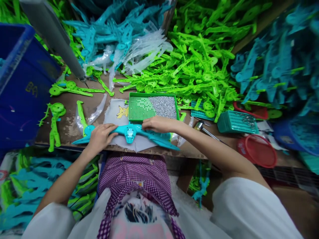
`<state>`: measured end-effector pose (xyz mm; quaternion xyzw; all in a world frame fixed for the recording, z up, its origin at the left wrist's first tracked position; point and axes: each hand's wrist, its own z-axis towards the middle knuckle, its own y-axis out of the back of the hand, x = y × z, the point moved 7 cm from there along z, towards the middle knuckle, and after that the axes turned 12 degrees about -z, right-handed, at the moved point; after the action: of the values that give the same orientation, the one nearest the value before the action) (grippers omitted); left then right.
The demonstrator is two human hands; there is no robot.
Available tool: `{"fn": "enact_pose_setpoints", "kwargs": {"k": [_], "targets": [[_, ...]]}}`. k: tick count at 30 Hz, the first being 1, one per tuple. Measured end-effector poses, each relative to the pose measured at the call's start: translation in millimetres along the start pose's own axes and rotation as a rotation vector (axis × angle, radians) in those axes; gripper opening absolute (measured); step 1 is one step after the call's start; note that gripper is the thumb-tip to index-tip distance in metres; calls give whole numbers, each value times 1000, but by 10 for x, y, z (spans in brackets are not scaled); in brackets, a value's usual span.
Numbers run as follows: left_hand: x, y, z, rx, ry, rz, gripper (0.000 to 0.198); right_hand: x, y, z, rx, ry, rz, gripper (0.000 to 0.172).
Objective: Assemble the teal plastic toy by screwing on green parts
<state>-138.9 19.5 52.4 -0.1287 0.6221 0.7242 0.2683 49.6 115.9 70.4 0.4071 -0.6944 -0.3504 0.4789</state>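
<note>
A turquoise plastic part [130, 133], long and winged with a raised centre, lies across a grey cloth [147, 143] at the bench's front edge. My left hand [101, 136] is closed around its left arm, thumb on the near side and fingers on the far side. Over the right arm, my right hand [158, 124] has its fingertips drawn together against the part; whatever is between them is hidden. Just behind sits a green perforated tray [139, 106], its right half heaped with small silver screws [163, 105].
Bright green plastic parts [199, 63] pile up behind the tray. A grey powered screwdriver [56, 38] hangs at upper left beside a blue crate [20, 86]. On the right are a hammer [208, 130], a teal basket [234, 122] and a red basket [258, 151].
</note>
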Motion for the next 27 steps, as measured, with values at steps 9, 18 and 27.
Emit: {"fn": "enact_pose_setpoints", "kwargs": {"k": [9, 18, 27], "targets": [[-6, 0, -12, -43, -45, 10, 34, -84, -58, -32, -7, -130, 46, 17], [-5, -9, -4, -27, -17, 9, 33, -150, -29, -141, -138, -289, 25, 17], [-3, -17, -11, -6, -25, 51, 33, -61, -68, -90, -64, -260, -159, 24]]}}
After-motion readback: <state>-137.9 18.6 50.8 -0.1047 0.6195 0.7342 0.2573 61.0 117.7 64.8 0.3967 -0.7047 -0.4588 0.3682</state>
